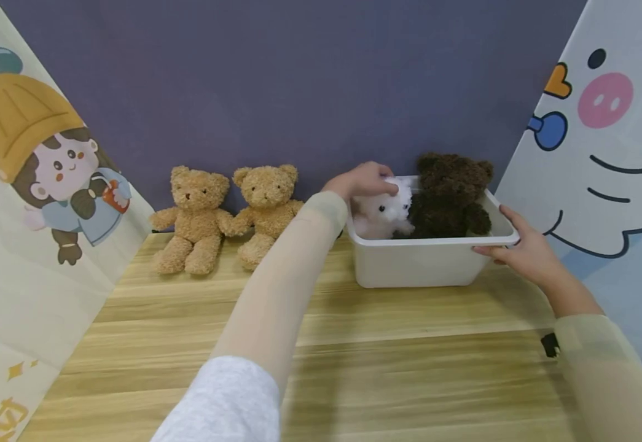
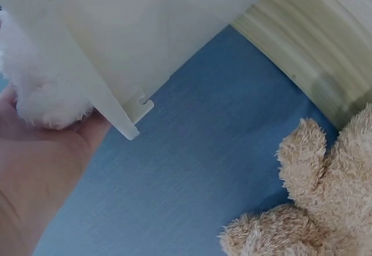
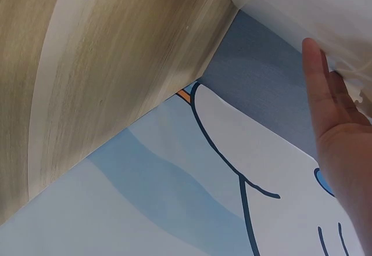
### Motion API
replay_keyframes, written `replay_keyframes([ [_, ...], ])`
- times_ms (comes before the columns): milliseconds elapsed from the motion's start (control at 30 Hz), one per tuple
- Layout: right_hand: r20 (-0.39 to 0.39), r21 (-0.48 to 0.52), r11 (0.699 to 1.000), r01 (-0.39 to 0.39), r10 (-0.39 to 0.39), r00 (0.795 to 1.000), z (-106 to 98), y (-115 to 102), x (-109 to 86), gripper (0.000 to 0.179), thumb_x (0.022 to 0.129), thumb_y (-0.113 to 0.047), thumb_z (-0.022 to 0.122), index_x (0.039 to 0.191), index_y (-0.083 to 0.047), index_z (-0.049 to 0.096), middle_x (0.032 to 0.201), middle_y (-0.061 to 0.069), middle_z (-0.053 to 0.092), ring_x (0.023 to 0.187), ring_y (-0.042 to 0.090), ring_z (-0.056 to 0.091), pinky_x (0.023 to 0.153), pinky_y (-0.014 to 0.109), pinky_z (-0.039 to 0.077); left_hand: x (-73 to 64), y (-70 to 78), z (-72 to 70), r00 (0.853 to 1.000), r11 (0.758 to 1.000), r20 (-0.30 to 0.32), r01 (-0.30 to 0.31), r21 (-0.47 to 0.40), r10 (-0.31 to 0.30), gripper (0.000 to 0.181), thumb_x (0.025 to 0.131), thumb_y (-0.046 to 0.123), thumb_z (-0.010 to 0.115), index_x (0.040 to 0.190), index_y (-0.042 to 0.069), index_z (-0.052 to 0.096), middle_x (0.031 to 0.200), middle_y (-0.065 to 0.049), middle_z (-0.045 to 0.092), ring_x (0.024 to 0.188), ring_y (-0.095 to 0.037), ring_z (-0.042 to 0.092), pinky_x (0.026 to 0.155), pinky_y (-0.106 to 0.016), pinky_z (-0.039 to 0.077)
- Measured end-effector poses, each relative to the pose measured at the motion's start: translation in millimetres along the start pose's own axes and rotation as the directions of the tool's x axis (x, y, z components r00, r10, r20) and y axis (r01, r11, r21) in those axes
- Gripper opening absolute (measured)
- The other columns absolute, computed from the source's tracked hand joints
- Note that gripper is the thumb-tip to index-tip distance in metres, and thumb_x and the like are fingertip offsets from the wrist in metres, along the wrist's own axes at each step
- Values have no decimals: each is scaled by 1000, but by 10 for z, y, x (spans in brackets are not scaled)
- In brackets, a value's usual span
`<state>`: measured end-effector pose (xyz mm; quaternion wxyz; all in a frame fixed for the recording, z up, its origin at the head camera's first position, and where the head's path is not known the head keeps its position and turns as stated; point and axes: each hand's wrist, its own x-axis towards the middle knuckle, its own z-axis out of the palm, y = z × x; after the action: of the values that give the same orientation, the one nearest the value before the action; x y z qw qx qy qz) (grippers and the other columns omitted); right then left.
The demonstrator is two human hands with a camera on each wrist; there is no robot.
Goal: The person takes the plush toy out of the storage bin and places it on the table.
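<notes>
A white storage bin (image 1: 420,264) stands on the wooden table, against the back wall. Inside it, a fluffy white plush toy (image 1: 389,212) with dark eyes sits at the left and a dark brown teddy bear (image 1: 456,184) at the right. My left hand (image 1: 364,180) reaches over the bin's left end and grips the white plush from above; the left wrist view shows its fur (image 2: 49,87) against the palm. My right hand (image 1: 531,248) holds the bin's front right corner, thumb along the front below the rim, fingers at the right side.
Two light brown teddy bears (image 1: 192,215) (image 1: 266,205) sit side by side left of the bin, backs to the dark blue wall (image 1: 276,80). Printed panels (image 1: 619,202) flank the table (image 1: 188,344) on both sides. A small black object (image 1: 550,345) lies by the right sleeve.
</notes>
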<state>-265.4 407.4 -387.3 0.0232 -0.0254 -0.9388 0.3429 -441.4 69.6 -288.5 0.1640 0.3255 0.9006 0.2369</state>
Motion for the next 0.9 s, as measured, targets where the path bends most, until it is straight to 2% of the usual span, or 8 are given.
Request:
replay_keyframes([
  [167,-4,7,1000,2,-2,1000,6,11,-11,124,92,-57,79,172,-29,-11,172,39,2,99,45,77,96,74,50,0,14,28,997,999,73,8,38,-11,86,100,55,68,169,22,30,178,0,26,164,-20,26,131,-40,32],
  [300,-4,10,1000,9,-9,1000,12,14,-18,123,92,-56,79,172,-28,-11,172,39,1,101,48,76,97,73,51,-14,8,37,995,1000,94,13,17,-14,89,98,50,74,169,24,27,179,-1,22,165,-21,24,132,-41,31],
  [400,-5,6,1000,15,-15,1000,11,5,-21,122,93,-54,79,172,-27,-10,172,39,0,102,49,75,96,73,52,-23,-3,50,999,1000,53,-9,2,9,84,96,44,77,166,25,34,174,-4,32,158,-20,35,126,-38,38],
  [500,-12,3,1000,22,-22,1000,15,-8,-19,121,94,-52,80,172,-26,-9,172,40,2,102,49,75,94,70,54,-25,-21,75,999,999,-11,-30,-20,30,77,95,40,77,162,25,41,164,-5,45,143,-21,48,113,-35,45],
  [600,-20,-3,1000,23,-23,1000,19,-22,-21,121,94,-51,80,173,-25,-8,171,41,4,100,48,75,93,70,55,-29,-37,96,995,997,-79,-63,-42,59,72,95,39,76,159,24,47,156,-6,52,131,-22,54,104,-35,49],
  [767,-20,-2,1000,20,-20,1000,20,-17,-19,121,94,-51,80,172,-26,-8,172,40,3,98,46,77,93,71,53,-44,-55,96,990,995,-132,-56,-85,44,77,95,43,77,162,25,45,167,-2,43,148,-21,46,112,-38,48],
  [900,-23,18,1000,25,-25,999,22,12,-13,121,93,-49,81,172,-27,-7,171,41,5,106,49,73,90,65,59,-87,-32,70,984,989,-168,-80,-121,59,77,95,43,77,162,23,45,169,-2,41,151,-21,45,116,-39,47],
])
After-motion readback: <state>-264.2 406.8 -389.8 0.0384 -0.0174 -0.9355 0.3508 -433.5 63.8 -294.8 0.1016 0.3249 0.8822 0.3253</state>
